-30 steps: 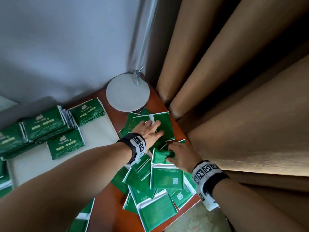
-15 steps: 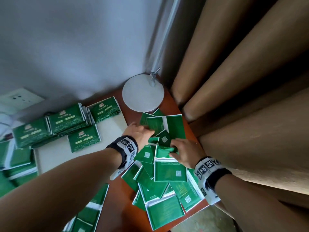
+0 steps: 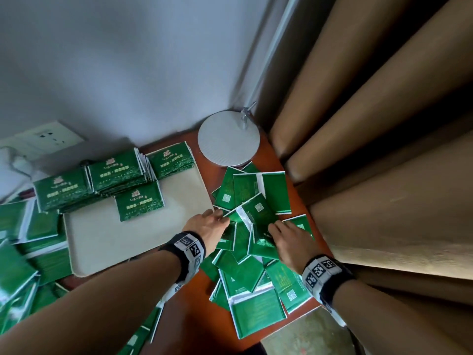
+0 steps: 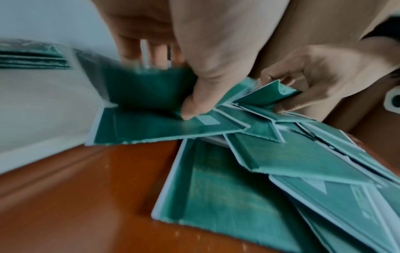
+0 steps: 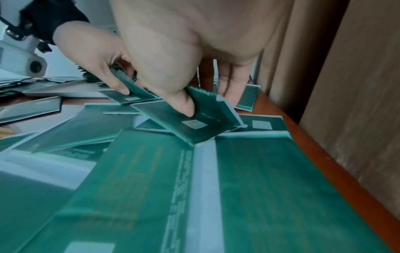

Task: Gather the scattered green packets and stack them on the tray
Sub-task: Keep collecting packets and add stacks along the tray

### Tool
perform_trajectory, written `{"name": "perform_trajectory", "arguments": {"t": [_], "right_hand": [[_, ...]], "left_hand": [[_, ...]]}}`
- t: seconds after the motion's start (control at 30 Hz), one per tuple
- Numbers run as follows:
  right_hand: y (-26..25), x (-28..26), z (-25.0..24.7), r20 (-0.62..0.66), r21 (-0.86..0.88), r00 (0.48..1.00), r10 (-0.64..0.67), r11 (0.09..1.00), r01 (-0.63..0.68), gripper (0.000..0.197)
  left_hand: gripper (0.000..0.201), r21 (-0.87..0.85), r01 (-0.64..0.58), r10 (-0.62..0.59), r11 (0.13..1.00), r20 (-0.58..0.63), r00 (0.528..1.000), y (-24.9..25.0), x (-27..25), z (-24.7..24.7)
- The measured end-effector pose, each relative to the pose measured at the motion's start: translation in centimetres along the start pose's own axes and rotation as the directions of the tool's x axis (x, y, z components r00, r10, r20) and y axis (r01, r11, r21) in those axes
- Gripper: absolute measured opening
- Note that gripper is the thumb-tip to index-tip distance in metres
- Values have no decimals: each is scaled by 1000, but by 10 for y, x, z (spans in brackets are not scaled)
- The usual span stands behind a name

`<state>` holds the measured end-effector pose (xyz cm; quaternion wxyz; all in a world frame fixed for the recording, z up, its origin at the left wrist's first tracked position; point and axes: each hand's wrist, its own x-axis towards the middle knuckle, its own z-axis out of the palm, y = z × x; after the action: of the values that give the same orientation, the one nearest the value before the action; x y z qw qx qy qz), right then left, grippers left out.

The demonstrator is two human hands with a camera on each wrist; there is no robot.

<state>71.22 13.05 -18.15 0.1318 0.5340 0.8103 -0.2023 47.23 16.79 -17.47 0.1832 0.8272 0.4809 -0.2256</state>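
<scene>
Several green packets lie scattered in a loose heap on the red-brown table, right of a cream tray. Stacks of green packets stand along the tray's far side. My left hand grips a tilted-up packet at the heap's left, thumb on its near face and fingers behind it. My right hand pinches another raised packet at the heap's right, thumb in front. The hands stand a short way apart, with upturned packets between them.
A round white lamp base stands at the table's far corner, just beyond the heap. Brown curtains hang close along the table's right edge. More green packets are piled left of the tray. A wall socket is at the far left.
My left hand has drawn back from the far packets to the heap's middle. Both hands have closed in, and packets between them now tilt up. The view has swung left.
</scene>
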Motion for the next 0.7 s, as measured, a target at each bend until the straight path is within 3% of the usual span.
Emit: {"name": "perform_trajectory", "arguments": {"t": [0.13, 0.33, 0.53, 0.7], "right_hand": [[-13, -9, 4, 134, -55, 991, 17, 998, -10, 65], [-29, -17, 10, 172, -131, 982, 73, 990, -51, 69], [-46, -14, 10, 183, -262, 976, 116, 963, -66, 47], [-42, -7, 13, 145, -268, 984, 108, 961, -66, 54]], "left_hand": [[47, 42, -22, 24, 999, -43, 999, 1, -8, 20], [64, 71, -52, 59, 996, -98, 993, -1, -11, 32], [75, 78, -49, 57, 996, -105, 993, 1, -15, 38], [59, -49, -72, 59, 996, -236, 970, -2, -23, 38]]}}
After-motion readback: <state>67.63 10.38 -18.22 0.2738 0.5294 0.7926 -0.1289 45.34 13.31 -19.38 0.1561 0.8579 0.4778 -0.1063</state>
